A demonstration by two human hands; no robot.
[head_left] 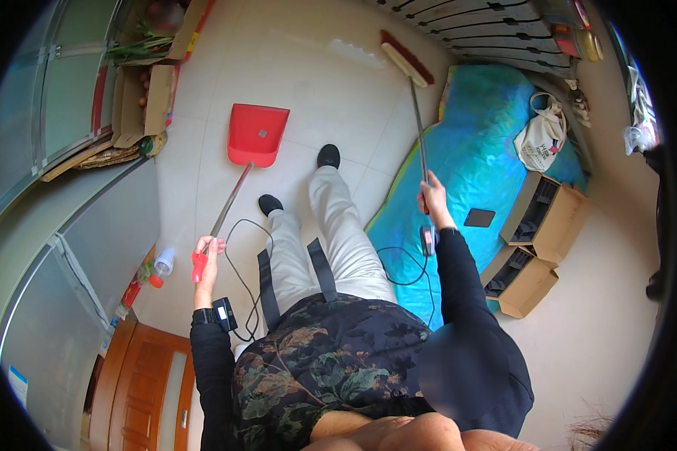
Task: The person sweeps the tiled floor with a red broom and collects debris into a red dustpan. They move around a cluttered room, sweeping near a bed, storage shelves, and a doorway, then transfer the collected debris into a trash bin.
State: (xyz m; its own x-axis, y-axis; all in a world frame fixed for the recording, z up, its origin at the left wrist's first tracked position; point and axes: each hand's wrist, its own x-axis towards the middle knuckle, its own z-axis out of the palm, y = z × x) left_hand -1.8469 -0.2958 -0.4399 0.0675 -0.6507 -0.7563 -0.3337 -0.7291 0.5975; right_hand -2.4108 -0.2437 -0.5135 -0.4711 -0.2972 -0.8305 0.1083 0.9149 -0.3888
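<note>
My left hand [207, 256] is closed around the red end of the long handle of a red dustpan [257, 135]. The pan lies on the tiled floor ahead, a small greyish square mark showing inside it. In my right hand [434, 200] is the metal handle of a broom [407, 63], its cream head and dark red bristles resting on the floor farther off to the right. Both wrists carry small black devices with cables. My black shoes stand on the tiles between the two tools.
Along the right runs a bench or bed with a blue-green cover [468, 141], bearing a white cloth bag [541, 138], a black phone [479, 217] and open cardboard boxes [564, 217]. Left are cabinets [73, 84], a cardboard carton [161, 101] and a plastic bottle [164, 261]. Cables hang beside my legs.
</note>
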